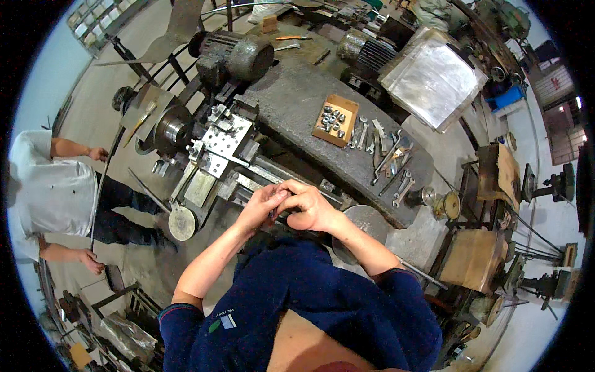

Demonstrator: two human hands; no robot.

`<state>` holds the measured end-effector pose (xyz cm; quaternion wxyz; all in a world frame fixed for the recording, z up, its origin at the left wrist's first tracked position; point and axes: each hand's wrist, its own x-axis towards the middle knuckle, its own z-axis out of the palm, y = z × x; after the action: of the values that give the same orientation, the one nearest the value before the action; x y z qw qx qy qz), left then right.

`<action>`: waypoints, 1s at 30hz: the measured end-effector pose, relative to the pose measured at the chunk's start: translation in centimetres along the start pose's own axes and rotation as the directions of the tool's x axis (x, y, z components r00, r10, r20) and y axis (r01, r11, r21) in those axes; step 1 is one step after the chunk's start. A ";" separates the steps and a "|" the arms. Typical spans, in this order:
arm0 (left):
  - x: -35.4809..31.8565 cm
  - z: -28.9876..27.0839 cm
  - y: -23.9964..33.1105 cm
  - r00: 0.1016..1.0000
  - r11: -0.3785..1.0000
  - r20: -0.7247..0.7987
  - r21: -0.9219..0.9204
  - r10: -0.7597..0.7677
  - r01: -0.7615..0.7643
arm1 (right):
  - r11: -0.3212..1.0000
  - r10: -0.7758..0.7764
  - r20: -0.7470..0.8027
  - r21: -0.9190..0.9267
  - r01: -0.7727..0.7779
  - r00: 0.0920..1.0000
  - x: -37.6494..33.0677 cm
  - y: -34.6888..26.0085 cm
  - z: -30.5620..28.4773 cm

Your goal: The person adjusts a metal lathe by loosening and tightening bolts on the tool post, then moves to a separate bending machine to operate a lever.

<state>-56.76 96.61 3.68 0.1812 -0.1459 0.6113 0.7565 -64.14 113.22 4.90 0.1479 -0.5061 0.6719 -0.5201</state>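
My left hand point(261, 208) and my right hand point(308, 208) meet in front of my chest, fingers curled together. Between them is a small dark gap; whatever they pinch is too hidden to name. Just beyond my hands run the metal bed rails point(290, 175) of a small lathe. Its drilled tool plate point(218, 149) and round chuck point(175, 129) lie ahead to the left. On the dark bench point(297, 99) behind the lathe stands an open cardboard box point(344, 110) with several shiny metal fittings in it.
Several wrenches point(404, 186) and other hand tools lie right of the box. An electric motor point(248, 59) stands behind the lathe. A round handwheel point(183, 223) juts out at left. Another person point(56, 192) stands at far left holding a long rod. A foil-covered board point(434, 77) is at back right.
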 end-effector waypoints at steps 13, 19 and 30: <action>11.1 5.0 -0.5 0.980 0.971 0.141 0.212 -0.140 0.108 | 0.916 0.358 -0.484 0.018 -0.400 0.798 -11.6 -0.2 -5.1; 21.6 9.4 -4.1 0.944 0.763 0.316 0.631 -0.094 -0.135 | 0.817 0.547 -0.584 0.214 -0.536 0.600 -17.3 -2.5 -3.9; 26.5 15.0 -5.7 0.786 -0.013 0.503 0.845 0.361 -0.535 | 0.774 0.559 -0.685 0.230 -0.590 0.467 -21.6 -3.9 -1.6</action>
<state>-77.84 114.90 -9.87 0.0190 0.2606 0.9425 0.2085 -53.66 132.27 1.78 0.0276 -0.0065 0.8133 -0.5811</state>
